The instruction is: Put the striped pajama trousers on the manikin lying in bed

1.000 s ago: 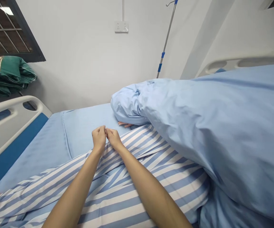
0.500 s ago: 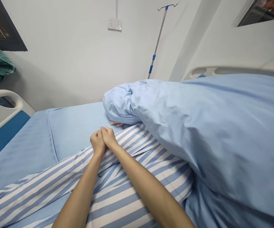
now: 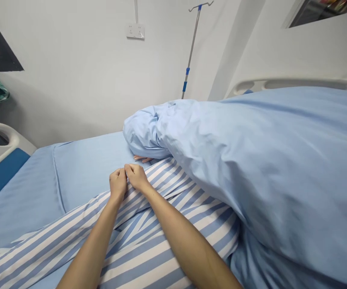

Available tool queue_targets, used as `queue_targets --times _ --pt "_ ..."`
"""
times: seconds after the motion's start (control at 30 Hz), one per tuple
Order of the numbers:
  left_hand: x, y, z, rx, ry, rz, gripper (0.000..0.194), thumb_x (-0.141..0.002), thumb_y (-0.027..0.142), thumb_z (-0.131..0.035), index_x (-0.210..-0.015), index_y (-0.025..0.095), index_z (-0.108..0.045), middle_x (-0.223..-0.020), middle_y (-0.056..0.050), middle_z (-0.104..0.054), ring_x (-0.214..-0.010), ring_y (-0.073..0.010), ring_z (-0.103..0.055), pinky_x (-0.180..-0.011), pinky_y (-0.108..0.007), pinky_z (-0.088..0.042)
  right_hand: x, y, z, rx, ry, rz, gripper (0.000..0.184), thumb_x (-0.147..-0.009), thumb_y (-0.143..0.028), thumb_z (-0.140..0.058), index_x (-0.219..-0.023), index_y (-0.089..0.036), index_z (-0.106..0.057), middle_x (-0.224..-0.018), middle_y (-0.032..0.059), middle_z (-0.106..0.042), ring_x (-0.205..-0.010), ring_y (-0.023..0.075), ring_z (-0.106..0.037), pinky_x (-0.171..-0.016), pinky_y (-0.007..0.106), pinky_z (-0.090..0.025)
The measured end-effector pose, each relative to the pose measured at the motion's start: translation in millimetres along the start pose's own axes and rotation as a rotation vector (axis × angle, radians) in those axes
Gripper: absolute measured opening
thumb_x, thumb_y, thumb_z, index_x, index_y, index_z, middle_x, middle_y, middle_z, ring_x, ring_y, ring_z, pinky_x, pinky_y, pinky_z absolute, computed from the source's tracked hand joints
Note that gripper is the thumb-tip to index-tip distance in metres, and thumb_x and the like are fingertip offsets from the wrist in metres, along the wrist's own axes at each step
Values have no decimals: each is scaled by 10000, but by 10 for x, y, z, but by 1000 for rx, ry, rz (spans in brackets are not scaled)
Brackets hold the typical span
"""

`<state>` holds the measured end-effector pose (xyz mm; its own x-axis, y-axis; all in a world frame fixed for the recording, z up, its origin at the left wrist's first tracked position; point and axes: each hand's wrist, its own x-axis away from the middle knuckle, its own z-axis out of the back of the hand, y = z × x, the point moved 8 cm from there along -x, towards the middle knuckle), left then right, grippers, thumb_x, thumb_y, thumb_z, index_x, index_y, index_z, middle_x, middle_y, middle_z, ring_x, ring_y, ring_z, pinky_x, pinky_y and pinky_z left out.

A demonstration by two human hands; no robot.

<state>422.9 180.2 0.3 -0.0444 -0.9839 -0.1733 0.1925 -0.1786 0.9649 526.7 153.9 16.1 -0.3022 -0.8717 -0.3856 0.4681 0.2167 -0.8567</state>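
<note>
The blue-and-white striped cloth [image 3: 158,245] is spread over the blue bed sheet [image 3: 83,172], with the bed's side rail [image 3: 13,138] at far left. A fold of it is gripped by the left hand [image 3: 118,184] and the right hand [image 3: 136,177], fingers curled, held just beside each other. Another person's fingers [image 3: 141,159] are seen beneath the bunched blue quilt [image 3: 252,160], and an IV pole [image 3: 191,52] stands behind.
</note>
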Motion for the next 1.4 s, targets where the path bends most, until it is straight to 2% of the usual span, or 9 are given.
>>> queue_targets --times 0.1,0.23,0.37,0.5,0.73,0.9,1.17,1.3,1.4 --pt "-56 115 -126 141 -19 60 239 -681 276 -473 -487 184 -369 -453 73 -300 -457 -64 -257 -445 -213 -228 -50 47 59 -153 42 -34 395 -865 -376 -357 -525 -183 -417 -501 -38 -435 -523 97 -406 -517 216 -291" --pt "-84 312 -280 253 38 -6 269 -677 274 -484 -476 190 -326 -449 75 -273 -460 -64 -258 -446 -213 -237 -98 146 163 -359 120 -108 360 -843 -376 -363 -536 -189 -394 -497 -45 -401 -511 94 -366 -494 214 -294" --pt "10 186 -299 134 168 -18 283 -713 293 -470 -479 184 -354 -459 66 -322 -493 -73 -289 -468 -217 -249 -91 201 219 -379 152 -173 345 -820 -371 -401 -526 -193 -371 -487 -49 -376 -508 93 -348 -484 218 -285" --pt "80 86 -266 33 237 -49 315 -744 322 -468 -487 184 -349 -460 67 -320 -510 -80 -290 -482 -222 -240 -84 164 226 -352 147 -133 349 -821 -367 -408 -523 -193 -355 -495 -49 -373 -520 93 -346 -492 219 -286" --pt "61 135 -275 12 201 -27 320 -765 305 -441 -481 186 -354 -455 65 -330 -505 -88 -299 -493 -231 -241 -128 85 272 -129 71 -137 348 -844 -328 -381 -525 -189 -394 -505 -31 -435 -540 109 -404 -524 225 -307" --pt "71 167 -363 -3 133 -58 336 -777 310 -419 -477 188 -330 -449 65 -282 -494 -83 -281 -488 -231 -225 -159 -115 450 166 -54 62 351 -852 -305 -404 -529 -178 -454 -527 -18 -498 -562 112 -439 -580 228 -312" --pt "44 103 -473 -55 9 -79 306 -725 326 -483 -477 177 -382 -459 65 -297 -490 -72 -290 -474 -218 -216 -102 197 549 -3 49 28 418 -875 -403 -371 -536 -178 -464 -513 -30 -452 -564 112 -429 -568 211 -330" --pt "24 203 -572 124 -45 -4 280 -702 307 -489 -476 181 -382 -438 70 -315 -453 -65 -285 -449 -214 -230 -127 208 567 -86 83 22 394 -871 -388 -365 -550 -177 -454 -553 -19 -484 -591 110 -437 -591 213 -353" --pt "-7 421 -654 329 16 29 277 -681 273 -477 -459 193 -333 -412 76 -288 -417 -59 -263 -430 -216 -231 -171 253 586 -236 84 -27 372 -852 -391 -372 -550 -182 -424 -519 -31 -430 -551 101 -406 -538 208 -340"
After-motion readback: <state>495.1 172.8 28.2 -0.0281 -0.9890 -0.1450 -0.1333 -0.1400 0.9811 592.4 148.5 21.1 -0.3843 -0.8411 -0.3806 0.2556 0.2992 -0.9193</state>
